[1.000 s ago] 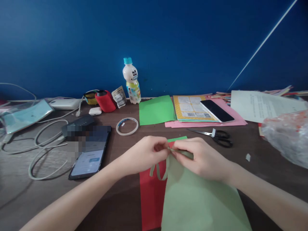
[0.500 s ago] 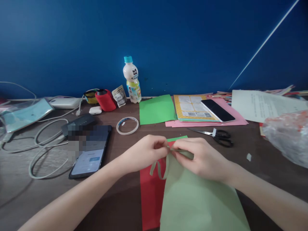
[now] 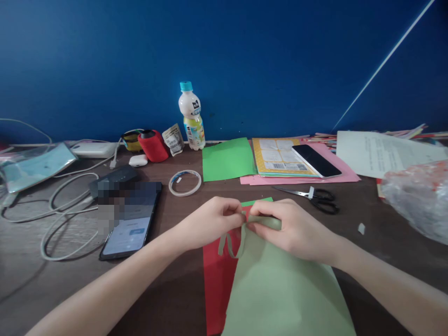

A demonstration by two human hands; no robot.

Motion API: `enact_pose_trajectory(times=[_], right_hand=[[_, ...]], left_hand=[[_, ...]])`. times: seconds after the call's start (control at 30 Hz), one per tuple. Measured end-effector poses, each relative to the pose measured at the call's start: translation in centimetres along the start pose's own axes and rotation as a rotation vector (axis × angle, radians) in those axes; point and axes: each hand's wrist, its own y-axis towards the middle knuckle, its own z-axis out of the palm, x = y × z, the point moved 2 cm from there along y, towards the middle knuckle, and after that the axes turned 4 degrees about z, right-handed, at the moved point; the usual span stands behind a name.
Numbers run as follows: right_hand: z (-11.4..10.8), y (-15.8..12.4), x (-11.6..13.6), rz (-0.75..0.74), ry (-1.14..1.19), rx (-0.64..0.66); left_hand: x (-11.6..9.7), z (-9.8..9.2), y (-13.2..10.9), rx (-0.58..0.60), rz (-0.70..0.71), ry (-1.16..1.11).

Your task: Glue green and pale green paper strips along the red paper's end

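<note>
My left hand (image 3: 219,221) is closed in a pinch on a thin, curling strip of pale green paper (image 3: 231,247) that hangs below its fingertips. Beside it, my right hand (image 3: 285,228) pinches the top edge of a pale green paper sheet (image 3: 290,289), which slopes toward me. The strip runs along the sheet's left upper corner; whether they are still joined there is hidden by the fingers. Under both lies a red sheet (image 3: 215,289), with a sliver of bright green paper (image 3: 261,201) showing past its far edge.
Scissors (image 3: 311,195) lie beyond my right hand, and a roll of tape (image 3: 185,183) beyond my left. A phone (image 3: 135,224) and cables (image 3: 52,233) are at left. A bottle (image 3: 192,116), paper stack (image 3: 280,156) and plastic bag (image 3: 420,200) stand or lie farther out.
The pale green sheet's lower part has swung left, covering more of the red sheet. My right fingertips have dropped slightly; my left hand has barely moved.
</note>
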Motion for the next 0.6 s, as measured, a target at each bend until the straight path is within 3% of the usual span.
enact_pose_trajectory(times=[0.4, 0.6], right_hand=[[-0.32, 0.00, -0.06, 0.106, 0.055, 0.083], [-0.21, -0.14, -0.05, 0.068, 0.020, 0.032]], left_hand=[[-0.08, 0.10, -0.21, 0.040, -0.023, -0.010], [-0.11, 0.13, -0.13, 0.062, -0.020, -0.106]])
